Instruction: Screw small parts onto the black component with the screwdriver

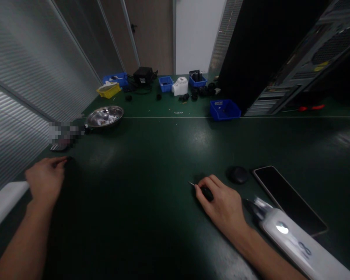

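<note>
a small black-handled screwdriver (207, 193) is at the right of the green worktop (151, 167), its thin metal tip pointing left and slightly far. the right hand (223, 200) has it, thumb and fingers curled closed around the handle. at the left, the left hand (46, 177) pinches a small dark piece (69, 158) between nearly closed fingertips; the piece is too dim to make out. just right of the right hand are a round black object (238, 175), a phone (290, 198) and a long white device (305, 249). farther off, a metal bowl (105, 124) is left, a blue bin (226, 114) right, and a white housing (180, 87) at the far edge.
</note>
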`<state>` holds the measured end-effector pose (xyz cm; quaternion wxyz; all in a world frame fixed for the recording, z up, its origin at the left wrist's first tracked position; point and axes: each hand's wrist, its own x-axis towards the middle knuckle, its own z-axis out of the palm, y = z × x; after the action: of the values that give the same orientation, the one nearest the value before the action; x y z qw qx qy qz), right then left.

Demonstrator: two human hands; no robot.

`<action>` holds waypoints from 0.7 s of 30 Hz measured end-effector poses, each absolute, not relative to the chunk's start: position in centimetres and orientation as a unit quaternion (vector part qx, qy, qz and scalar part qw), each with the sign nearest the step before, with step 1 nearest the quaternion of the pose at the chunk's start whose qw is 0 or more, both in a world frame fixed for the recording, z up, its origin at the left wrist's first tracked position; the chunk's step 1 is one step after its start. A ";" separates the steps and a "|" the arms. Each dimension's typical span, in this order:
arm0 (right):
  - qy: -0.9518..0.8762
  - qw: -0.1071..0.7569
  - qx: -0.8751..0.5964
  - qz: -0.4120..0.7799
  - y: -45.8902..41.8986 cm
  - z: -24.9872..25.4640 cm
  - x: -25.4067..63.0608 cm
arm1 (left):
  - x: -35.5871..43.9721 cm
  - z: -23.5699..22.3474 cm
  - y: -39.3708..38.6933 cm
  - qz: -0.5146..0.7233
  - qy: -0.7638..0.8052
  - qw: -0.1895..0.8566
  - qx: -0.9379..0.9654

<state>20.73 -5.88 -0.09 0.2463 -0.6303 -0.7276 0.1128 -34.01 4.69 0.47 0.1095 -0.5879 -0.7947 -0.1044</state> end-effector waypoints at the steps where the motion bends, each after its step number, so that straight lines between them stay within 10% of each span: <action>1: -0.727 0.248 -0.631 0.111 -5.9 -0.1 20.7 | -33.8 0.6 4.6 -0.094 -0.790 0.118 -0.594; 21: -0.729 0.240 -0.632 0.107 -5.9 -0.4 20.8 | -32.4 1.8 4.8 -0.019 -0.811 0.115 -0.573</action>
<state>20.84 -5.91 -0.41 0.2402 -0.6322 -0.7289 0.1068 -32.45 4.78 1.80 0.1149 -0.5734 -0.8109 -0.0190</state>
